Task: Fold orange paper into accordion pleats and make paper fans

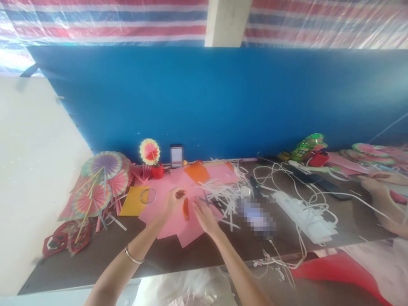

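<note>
My left hand (174, 199) is pinched on the top end of a narrow folded red-orange paper strip (185, 209) that hangs over pink paper sheets (165, 212). My right hand (204, 216) lies just right of the strip with its fingers stretched out, over the pink sheets and near a pair of scissors (207, 200). A bracelet sits on my left wrist.
Finished paper fans (98, 182) lie at the left, a small fan in a red pot (152, 158) and a phone (176, 155) stand by the blue wall. White paper strips (226, 191), a power strip (302, 214) with cables, and another person's hands (379, 191) are to the right.
</note>
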Available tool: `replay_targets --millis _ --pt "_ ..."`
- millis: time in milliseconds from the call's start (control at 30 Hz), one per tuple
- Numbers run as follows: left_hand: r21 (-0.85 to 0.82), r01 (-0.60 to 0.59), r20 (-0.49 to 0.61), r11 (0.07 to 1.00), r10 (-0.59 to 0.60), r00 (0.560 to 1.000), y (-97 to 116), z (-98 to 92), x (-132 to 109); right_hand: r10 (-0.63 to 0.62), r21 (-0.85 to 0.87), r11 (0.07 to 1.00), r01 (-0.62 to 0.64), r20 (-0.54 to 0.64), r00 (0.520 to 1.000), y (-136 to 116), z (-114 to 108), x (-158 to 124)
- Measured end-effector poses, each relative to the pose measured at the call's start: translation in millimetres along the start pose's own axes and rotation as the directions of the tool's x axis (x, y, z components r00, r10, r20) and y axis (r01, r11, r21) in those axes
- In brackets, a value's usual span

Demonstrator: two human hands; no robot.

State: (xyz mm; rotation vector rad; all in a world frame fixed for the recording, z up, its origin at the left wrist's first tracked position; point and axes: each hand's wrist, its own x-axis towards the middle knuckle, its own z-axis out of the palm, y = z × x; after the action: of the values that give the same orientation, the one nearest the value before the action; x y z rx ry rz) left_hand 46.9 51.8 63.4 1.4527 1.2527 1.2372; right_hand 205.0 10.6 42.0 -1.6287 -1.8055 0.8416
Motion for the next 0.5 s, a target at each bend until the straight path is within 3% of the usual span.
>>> replay_targets --millis 67,133,233,367,500 --pt "-0.015 -0.003 -0.002 1.0 0.003 1.0 -4 -1.0 3 -0.037 -0.144 0.989 0.024 -0.09 0.995 14 -5 1" --pt "-0.011 -0.007 0.016 1.0 0.007 1.0 -5 -2.8 5 -0.015 -0.355 0.934 -0.054 -0.187 0.982 28 -12 2" --pt "0.002 -0.001 0.058 1.0 0.001 0.998 -3 -5.8 7 0.039 -0.587 0.799 -0.128 -0.162 0.986 45 -21 4" --pt "0.013 0.015 0.083 1.0 -0.016 0.996 -1 -9.5 9 0.08 -0.67 0.735 -0.104 -0.067 0.995 55 -27 7" --pt "0.112 -0.033 0.111 0.993 0.02 0.994 -1 -15.3 12 0.104 -0.731 0.666 -0.145 -0.101 0.989 48 -29 7"
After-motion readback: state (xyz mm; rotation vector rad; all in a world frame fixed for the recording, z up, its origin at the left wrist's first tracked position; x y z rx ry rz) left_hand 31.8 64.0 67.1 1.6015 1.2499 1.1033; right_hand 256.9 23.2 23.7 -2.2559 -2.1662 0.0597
